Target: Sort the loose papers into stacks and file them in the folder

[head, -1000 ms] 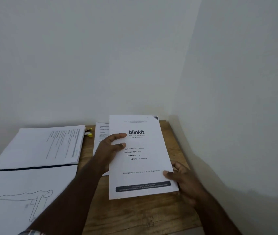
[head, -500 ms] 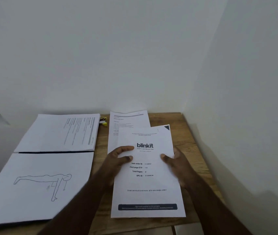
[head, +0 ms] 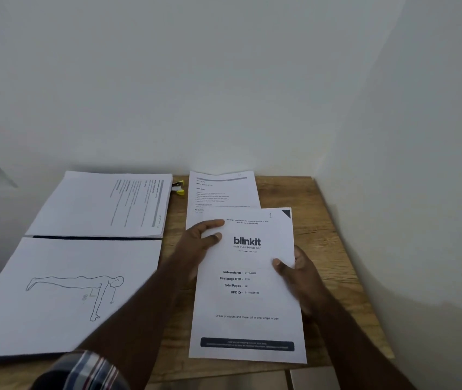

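Observation:
A white blinkit cover sheet [head: 248, 305] lies over the wooden table [head: 328, 249], held from both sides. My left hand [head: 196, 249] grips its upper left edge, thumb on top. My right hand [head: 298, 274] grips its right edge with the thumb on the page. A printed text page [head: 221, 192] lies behind it, partly covered. To the left an open dark folder [head: 94, 237] carries two paper stacks: a text stack [head: 103, 204] at the back and a stack topped by a push-up figure drawing [head: 66, 291] in front.
A small yellow and black stapler [head: 178, 188] sits between the text stack and the printed page. White walls close the table at the back and right. The table's front edge runs just below the cover sheet.
The cover sheet has come down and toward me, uncovering more of the printed page behind it. My right hand moved up from the sheet's lower corner to its right edge.

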